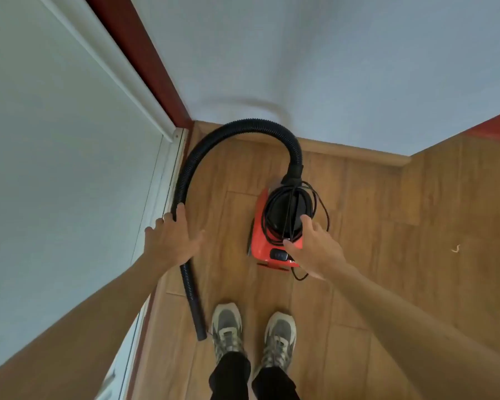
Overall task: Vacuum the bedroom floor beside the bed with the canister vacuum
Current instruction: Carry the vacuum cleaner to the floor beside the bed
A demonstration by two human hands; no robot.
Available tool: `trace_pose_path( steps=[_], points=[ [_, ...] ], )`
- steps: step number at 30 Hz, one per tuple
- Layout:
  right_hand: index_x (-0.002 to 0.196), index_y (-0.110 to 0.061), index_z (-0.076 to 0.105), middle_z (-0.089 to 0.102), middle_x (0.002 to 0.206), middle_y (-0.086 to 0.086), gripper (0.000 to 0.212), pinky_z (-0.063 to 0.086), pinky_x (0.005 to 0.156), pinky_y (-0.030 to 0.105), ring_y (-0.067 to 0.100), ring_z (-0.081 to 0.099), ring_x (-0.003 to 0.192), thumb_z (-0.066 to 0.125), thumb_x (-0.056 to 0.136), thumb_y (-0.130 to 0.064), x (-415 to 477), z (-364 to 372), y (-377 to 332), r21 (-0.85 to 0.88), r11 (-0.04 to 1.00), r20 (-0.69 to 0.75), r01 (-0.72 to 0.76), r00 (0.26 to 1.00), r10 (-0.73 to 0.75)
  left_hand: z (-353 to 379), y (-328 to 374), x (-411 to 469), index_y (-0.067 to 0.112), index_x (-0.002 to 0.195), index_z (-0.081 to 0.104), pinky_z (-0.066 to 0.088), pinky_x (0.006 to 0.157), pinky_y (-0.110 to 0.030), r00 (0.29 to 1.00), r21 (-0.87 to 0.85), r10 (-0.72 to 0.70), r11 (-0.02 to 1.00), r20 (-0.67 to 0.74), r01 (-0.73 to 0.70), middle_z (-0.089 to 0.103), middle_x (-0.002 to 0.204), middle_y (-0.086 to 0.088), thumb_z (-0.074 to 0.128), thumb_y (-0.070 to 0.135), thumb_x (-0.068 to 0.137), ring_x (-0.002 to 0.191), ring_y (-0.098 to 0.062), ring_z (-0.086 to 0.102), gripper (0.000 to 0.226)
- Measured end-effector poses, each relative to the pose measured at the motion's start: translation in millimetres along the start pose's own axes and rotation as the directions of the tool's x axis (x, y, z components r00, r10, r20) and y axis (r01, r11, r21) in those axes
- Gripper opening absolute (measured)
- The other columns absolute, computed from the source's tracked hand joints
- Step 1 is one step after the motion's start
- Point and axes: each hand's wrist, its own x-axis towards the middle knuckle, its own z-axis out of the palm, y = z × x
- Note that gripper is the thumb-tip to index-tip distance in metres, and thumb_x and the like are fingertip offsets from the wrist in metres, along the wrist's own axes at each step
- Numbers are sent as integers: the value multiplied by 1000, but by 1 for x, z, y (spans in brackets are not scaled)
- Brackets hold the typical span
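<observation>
A small red canister vacuum [261,247] with a black top stands on the wooden floor in front of my feet. Its black power cord [321,204] is coiled around the top. A black ribbed hose [243,125] arcs from the vacuum's front up to the wall and down the left side, and its free end [200,334] lies by my left shoe. My left hand [171,243] lies over the hose with its fingers stretched out. My right hand [315,249] hovers over the vacuum's rear, fingers spread, thumb and forefinger at the coiled cord.
A white door or panel [55,140] with a dark red frame [145,53] fills the left. A pale wall [329,67] with a wooden baseboard [358,153] stands just beyond the vacuum. A small scrap [456,249] lies on the floor at right. My shoes [227,327] stand behind the vacuum.
</observation>
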Motion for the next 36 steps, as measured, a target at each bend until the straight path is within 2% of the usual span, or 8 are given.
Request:
trace_pose_path(
  steps=[3,10,17,19,22,26,30,36],
  points=[
    [152,-15,17,49,133,9,75,54,82,42,27,58,109,49,96,-52,28,17,2,20,999,-25,-28,999,28,17,-9,30,15,154,13,42,104,-55,1000,-15,-11,1000,-5,11,46,143,-20,47,64,91,127,-37,50,86],
    [154,-13,13,45,142,12,80,52,84,41,30,53,122,54,95,-47,85,54,10,94,994,-129,-61,989,72,45,-23,100,14,154,15,44,101,-57,999,-63,-36,997,-3,35,49,139,-21,51,60,91,124,-39,52,86],
    [153,-15,17,45,146,9,73,46,75,35,29,57,118,58,95,-34,113,82,9,315,948,-359,-38,920,156,70,-29,149,16,154,12,47,97,-57,997,-135,-59,989,-41,53,51,135,-22,57,54,89,118,-40,55,88],
    [152,-16,19,46,146,7,71,44,73,33,26,60,107,58,95,-31,120,87,7,391,919,-376,-47,903,206,72,-29,160,18,154,12,49,95,-57,996,-183,-74,981,-47,64,51,132,-21,62,49,88,114,-40,56,88],
    [148,-17,26,58,132,5,62,45,72,33,13,54,78,58,96,-30,129,92,4,486,873,-415,-39,869,270,76,-31,179,22,151,18,56,84,-54,995,-346,-84,936,-62,58,55,122,-19,67,38,85,100,-37,61,83],
    [134,-18,35,64,102,-5,48,56,75,43,14,61,79,59,95,-30,139,97,9,579,815,-469,6,820,327,82,-32,198,18,154,16,57,73,-42,990,-572,-117,818,-77,52,57,114,-15,66,22,91,92,-32,63,81],
    [122,-17,39,55,83,-20,37,56,70,37,-1,58,70,60,95,-31,144,105,13,630,775,-495,43,792,358,90,-32,209,18,155,18,55,82,-41,986,-629,-150,775,-76,69,58,127,-16,68,19,92,102,-31,63,81],
    [108,-24,38,61,73,-7,27,52,52,35,11,57,54,59,95,-35,142,114,14,718,689,-489,94,773,404,95,-29,209,6,142,41,52,96,-45,971,-593,-188,802,-148,65,60,128,-18,63,10,95,114,-34,60,53]
  ],
)
